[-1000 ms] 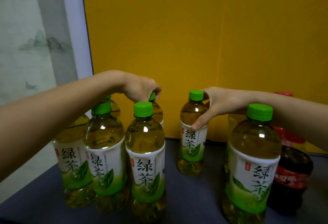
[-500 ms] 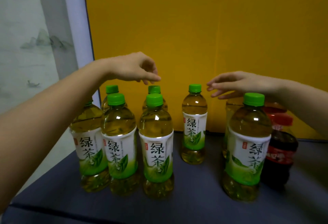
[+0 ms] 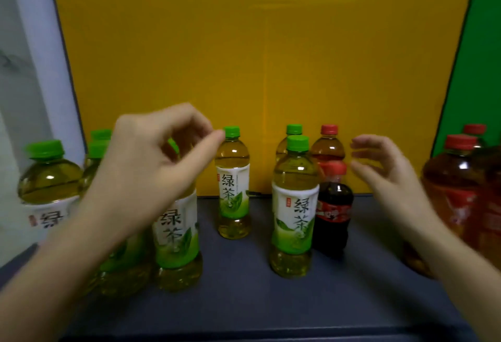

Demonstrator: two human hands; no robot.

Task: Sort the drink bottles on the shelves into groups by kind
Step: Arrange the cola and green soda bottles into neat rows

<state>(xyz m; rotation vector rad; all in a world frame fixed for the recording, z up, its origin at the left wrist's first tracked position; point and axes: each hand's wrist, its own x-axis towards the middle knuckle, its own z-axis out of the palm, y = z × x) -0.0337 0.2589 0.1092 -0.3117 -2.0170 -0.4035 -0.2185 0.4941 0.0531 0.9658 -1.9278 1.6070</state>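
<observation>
Left hand: the left hand (image 3: 160, 157) is up in the air, in front of the bottles on the left. Its fingers are bent loosely and it holds nothing.
Thumb: the tip looks just beside the green cap of the far green tea bottle (image 3: 232, 181). I cannot tell if they touch.
Right hand: the right hand (image 3: 385, 176) is up in the air too. Its fingers are spread wide and a little bent, and it holds nothing. It is to the right of the cola bottle (image 3: 333, 206), not touching it.
Left group: the green tea bottles (image 3: 177, 233) stand close together on the left of the shelf (image 3: 244, 287). The left arm hides part of them.
Middle: the far green tea bottle stands upright by itself, near the back.
Middle right: the near green tea bottle (image 3: 294, 206) stands upright, with another green-cap bottle (image 3: 294, 129) right behind it.
Cola: the cola bottle is dark with a red cap. It stands just beside the near green tea bottle, on its right.
Behind the cola: a red-cap tea bottle (image 3: 328, 146) stands upright.
Right group: the red-cap bottles (image 3: 455, 184) with brown drink stand at the right edge. They look blurry.
Back: a yellow wall (image 3: 244, 57), with a green panel (image 3: 485, 70) at the far right.
</observation>
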